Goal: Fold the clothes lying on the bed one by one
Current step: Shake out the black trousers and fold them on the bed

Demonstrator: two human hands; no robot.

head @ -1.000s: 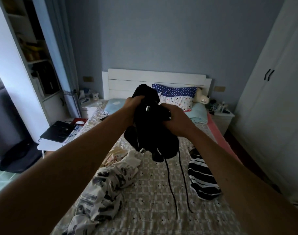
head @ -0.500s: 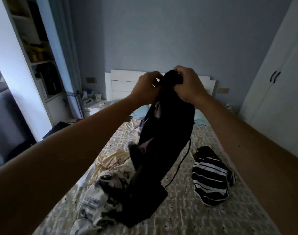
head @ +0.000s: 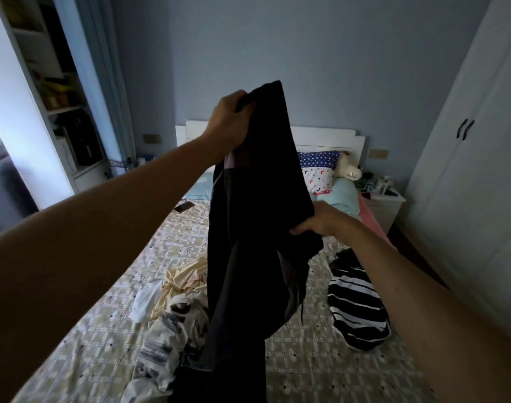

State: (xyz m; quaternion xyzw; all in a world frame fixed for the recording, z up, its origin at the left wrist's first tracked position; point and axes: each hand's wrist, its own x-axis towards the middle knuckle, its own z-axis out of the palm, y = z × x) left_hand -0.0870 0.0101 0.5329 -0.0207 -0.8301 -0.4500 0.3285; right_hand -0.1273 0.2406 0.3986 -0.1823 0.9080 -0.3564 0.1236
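Note:
A long black garment (head: 248, 228) hangs in the air over the bed (head: 321, 359). My left hand (head: 228, 123) grips its top edge, held high. My right hand (head: 315, 222) pinches its right side lower down. Its bottom end drapes down past the frame's lower edge. On the patterned sheet lie a white garment with grey print (head: 167, 344), a pale yellow garment (head: 181, 283), a small white piece (head: 145, 301) and a black-and-white striped garment (head: 356, 306).
Pillows (head: 318, 170) and a plush toy (head: 347, 168) lie by the white headboard (head: 324, 138). A phone (head: 184, 206) rests on the sheet at the far left. A nightstand (head: 385, 202) and white wardrobe (head: 469, 170) stand on the right, shelves (head: 59, 106) on the left.
The garment has opened out lengthwise. My right hand slid from the top down along its right side, while my left hand kept the top edge raised.

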